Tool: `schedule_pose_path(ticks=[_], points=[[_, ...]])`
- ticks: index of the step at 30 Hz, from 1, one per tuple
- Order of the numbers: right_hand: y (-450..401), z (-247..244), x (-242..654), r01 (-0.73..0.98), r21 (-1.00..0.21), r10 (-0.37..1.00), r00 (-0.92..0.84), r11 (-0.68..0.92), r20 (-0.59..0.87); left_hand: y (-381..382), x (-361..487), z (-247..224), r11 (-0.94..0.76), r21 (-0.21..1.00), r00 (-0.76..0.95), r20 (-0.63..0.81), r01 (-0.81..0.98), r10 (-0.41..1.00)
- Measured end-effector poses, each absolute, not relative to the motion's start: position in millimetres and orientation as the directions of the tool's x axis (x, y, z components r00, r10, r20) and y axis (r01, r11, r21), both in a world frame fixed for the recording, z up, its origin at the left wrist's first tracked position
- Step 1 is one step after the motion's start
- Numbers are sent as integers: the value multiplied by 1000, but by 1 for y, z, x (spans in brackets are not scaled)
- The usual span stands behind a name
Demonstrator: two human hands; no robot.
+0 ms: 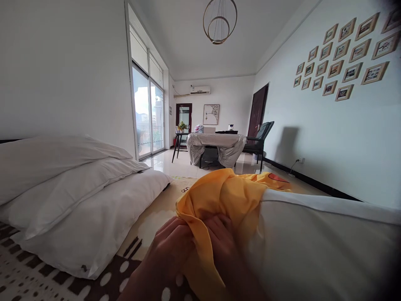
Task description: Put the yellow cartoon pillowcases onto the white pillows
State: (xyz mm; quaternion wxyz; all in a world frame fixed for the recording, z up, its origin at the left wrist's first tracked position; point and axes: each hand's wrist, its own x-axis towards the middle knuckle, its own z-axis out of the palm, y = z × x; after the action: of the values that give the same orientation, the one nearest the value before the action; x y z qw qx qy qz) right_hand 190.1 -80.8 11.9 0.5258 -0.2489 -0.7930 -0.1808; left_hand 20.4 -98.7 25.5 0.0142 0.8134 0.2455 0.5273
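Note:
Yellow-orange cloth point(219, 190) lies bunched at the centre, its folds rising in front of both hands, with a red patch at its far right end. My left hand point(173, 238) is closed on the cloth's left edge, its fingertips hidden behind the fabric. Just to the right, my right hand point(221, 234) has its fingers curled into the same cloth. A strip of the cloth hangs between the two hands. Against the cloth's right side lies a large pale grey-white piece point(316, 242) with a white border.
White pillows point(90, 209) are stacked on the left, over a brown and cream patterned cover point(153, 207). Farther off stand a table with a silvery cover point(216, 142) and a black chair point(261, 136). Picture frames hang on the right wall.

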Motion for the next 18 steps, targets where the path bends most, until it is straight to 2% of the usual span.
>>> schedule_pose_path(ticks=[8, 13, 18], points=[[-81, 10, 190, 569, 24, 181, -301, 822, 936, -99, 19, 27, -837, 362, 286, 820, 409, 495], [-84, 12, 192, 562, -16, 249, -341, 827, 906, -98, 14, 24, -803, 439, 306, 762, 404, 571], [-83, 13, 191, 558, 19, 188, -310, 829, 932, -95, 17, 17, -777, 486, 280, 742, 401, 609]])
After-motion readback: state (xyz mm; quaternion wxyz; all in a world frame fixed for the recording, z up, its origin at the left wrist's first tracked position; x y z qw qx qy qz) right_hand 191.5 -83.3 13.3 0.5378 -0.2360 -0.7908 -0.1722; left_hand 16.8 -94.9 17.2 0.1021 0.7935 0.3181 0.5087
